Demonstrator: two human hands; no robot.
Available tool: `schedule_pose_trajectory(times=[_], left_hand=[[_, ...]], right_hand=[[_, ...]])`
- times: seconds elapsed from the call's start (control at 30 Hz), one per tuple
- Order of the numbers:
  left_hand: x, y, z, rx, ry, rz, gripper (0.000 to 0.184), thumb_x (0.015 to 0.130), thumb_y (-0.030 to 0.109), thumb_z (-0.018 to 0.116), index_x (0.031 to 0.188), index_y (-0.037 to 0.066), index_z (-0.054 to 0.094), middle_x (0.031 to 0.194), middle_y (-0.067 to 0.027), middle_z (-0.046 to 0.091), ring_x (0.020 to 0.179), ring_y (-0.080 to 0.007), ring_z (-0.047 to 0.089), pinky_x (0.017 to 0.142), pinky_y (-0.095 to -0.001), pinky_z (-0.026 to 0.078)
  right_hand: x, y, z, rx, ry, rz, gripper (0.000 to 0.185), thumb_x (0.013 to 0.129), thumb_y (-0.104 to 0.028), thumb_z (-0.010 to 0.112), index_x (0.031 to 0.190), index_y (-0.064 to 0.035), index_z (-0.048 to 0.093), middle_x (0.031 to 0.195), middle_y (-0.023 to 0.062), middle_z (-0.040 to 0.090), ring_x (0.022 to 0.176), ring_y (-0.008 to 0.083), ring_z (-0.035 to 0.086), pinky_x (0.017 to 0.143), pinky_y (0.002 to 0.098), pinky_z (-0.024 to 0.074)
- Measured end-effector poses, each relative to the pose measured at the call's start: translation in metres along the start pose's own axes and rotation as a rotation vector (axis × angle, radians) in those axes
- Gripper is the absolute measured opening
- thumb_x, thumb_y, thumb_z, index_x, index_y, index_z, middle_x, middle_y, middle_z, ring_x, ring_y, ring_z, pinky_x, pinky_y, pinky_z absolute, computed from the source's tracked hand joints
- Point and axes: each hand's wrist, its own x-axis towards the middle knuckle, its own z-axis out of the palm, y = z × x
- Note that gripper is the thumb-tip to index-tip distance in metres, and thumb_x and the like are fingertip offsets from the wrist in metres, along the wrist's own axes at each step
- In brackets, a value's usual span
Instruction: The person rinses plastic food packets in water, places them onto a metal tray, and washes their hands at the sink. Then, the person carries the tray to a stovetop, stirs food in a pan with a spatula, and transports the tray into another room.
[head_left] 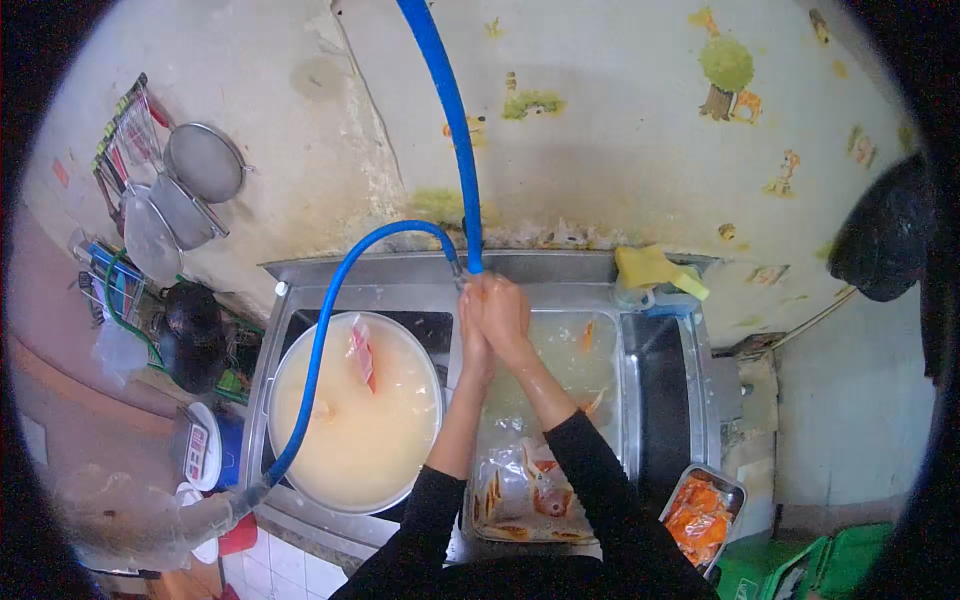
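Against a stained wall point(620, 130), a steel sink point(560, 296) and a blue hose point(467, 160)

Across the top spreads the pale wall, with faded tree and giraffe pictures and brown marks low down, where the steel sink stands against it. On the sink's left side sits a large round basin point(345, 505) full of cloudy, cream-coloured water. Just to its right, a rectangular container point(619, 400) also holds cloudy water, with clear packs point(540, 490) of orange and white contents at its near end. The blue hose drops from above to the back of the sink, between the two vessels; a second blue length point(330, 310) arcs from there over the round basin towards the lower left. A small metal tray point(738, 500) of orange packets point(697, 515) stands at the right front corner. At the hose's lower end, the left hand point(471, 325) and right hand point(505, 315) are pressed together, though whether their fingers grip the hose or a fitting I cannot tell. A yellow cloth point(643, 267) lies at the right back corner, and a pink-and-white packet point(364, 355) shows in the round basin.
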Motion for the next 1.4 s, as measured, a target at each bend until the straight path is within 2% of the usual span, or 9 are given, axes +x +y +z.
schedule_pose_trajectory(times=[0.17,0.23,0.3,0.43,0.57,0.77,0.83,1.03,1.4], left_hand=[[0.016,0.0,-0.023,-0.662,-0.518,-0.323,0.032,0.09,0.038,0.039,0.104,0.012,0.052,0.089,-0.0026,0.056,0.08,-0.0176,0.056,0.07,-0.0322,0.047],[0.015,0.016,-0.021,-0.552,-0.302,-0.409,0.033,0.089,0.041,0.039,0.101,0.013,0.052,0.089,-0.0019,0.057,0.081,-0.016,0.056,0.069,-0.0323,0.047],[0.01,0.032,-0.015,-0.462,-0.158,-0.696,0.036,0.087,0.045,0.039,0.096,0.013,0.053,0.085,-0.0014,0.057,0.071,-0.0155,0.056,0.06,-0.0298,0.049],[0.041,-0.014,-0.065,-0.749,-0.696,-1.035,0.044,0.083,0.055,0.04,0.094,0.014,0.053,0.078,-0.0064,0.056,0.051,-0.0154,0.053,0.04,-0.0259,0.044],[0.03,0.007,-0.038,-0.816,-0.843,-1.012,0.047,0.081,0.059,0.04,0.096,0.015,0.052,0.08,-0.0079,0.056,0.057,-0.0149,0.055,0.043,-0.0264,0.046],[-0.012,0.071,0.015,-0.334,-0.251,-0.706,0.049,0.083,0.057,0.041,0.109,0.015,0.047,0.085,-0.0063,0.055,0.064,-0.015,0.055,0.044,-0.0257,0.044],[0.002,0.043,-0.009,0.075,-0.369,-0.35,0.049,0.086,0.049,0.044,0.122,0.015,0.041,0.108,-0.0049,0.052,0.095,-0.0195,0.053,0.077,-0.036,0.046],[0.016,0.013,-0.028,-0.056,-0.081,-0.058,0.037,0.091,0.033,0.042,0.115,0.004,0.044,0.101,-0.0066,0.054,0.089,-0.0139,0.055,0.074,-0.0268,0.047],[0.021,0.026,-0.071,0.282,-0.351,-0.373,0.083,0.079,0.072,0.017,0.114,0.004,0.047,0.102,-0.005,0.054,0.09,-0.0168,0.052,0.08,-0.0324,0.04]], right_hand=[[-0.01,-0.012,-0.008,0.253,-0.255,-0.016,0.023,0.081,-0.029,0.056,0.09,-0.0079,0.059,0.08,0.0157,0.059,0.075,0.0306,0.057,0.063,0.0408,0.0446],[-0.013,-0.009,-0.013,0.511,-0.153,-0.135,0.024,0.082,-0.028,0.056,0.086,-0.0047,0.057,0.071,0.0137,0.059,0.065,0.027,0.059,0.057,0.0363,0.0452],[-0.013,0.004,-0.028,0.105,-0.13,-0.29,0.025,0.077,-0.032,0.058,0.097,-0.0174,0.061,0.105,0.0147,0.052,0.104,0.0301,0.047,0.082,0.0462,0.0354],[0.0,0.02,-0.027,0.147,-0.166,-0.433,0.031,0.073,-0.032,0.062,0.1,-0.0175,0.06,0.105,0.0114,0.051,0.103,0.029,0.044,0.084,0.0436,0.034],[0.011,0.033,-0.01,0.436,-0.386,-0.237,0.031,0.075,-0.029,0.06,0.099,-0.0094,0.058,0.093,0.0154,0.056,0.09,0.0319,0.052,0.076,0.0428,0.0409],[0.008,0.02,-0.009,0.116,0.013,0.031,0.028,0.083,-0.027,0.05,0.09,-0.0004,0.053,0.085,0.0199,0.057,0.084,0.037,0.054,0.073,0.0472,0.0415],[0.011,0.012,-0.018,0.191,-0.236,0.195,0.031,0.085,-0.03,0.048,0.094,-0.0001,0.052,0.092,0.0222,0.056,0.089,0.0372,0.053,0.074,0.0458,0.042],[0.008,0.017,0.017,0.417,-0.173,-0.361,0.033,0.085,-0.033,0.05,0.097,-0.0024,0.055,0.089,0.0171,0.061,0.086,0.029,0.059,0.074,0.0373,0.0445],[0.01,0.016,-0.035,0.277,-0.494,-0.154,0.031,0.077,-0.033,0.06,0.083,-0.0024,0.059,0.077,0.0158,0.06,0.072,0.0291,0.059,0.063,0.0368,0.0449]])
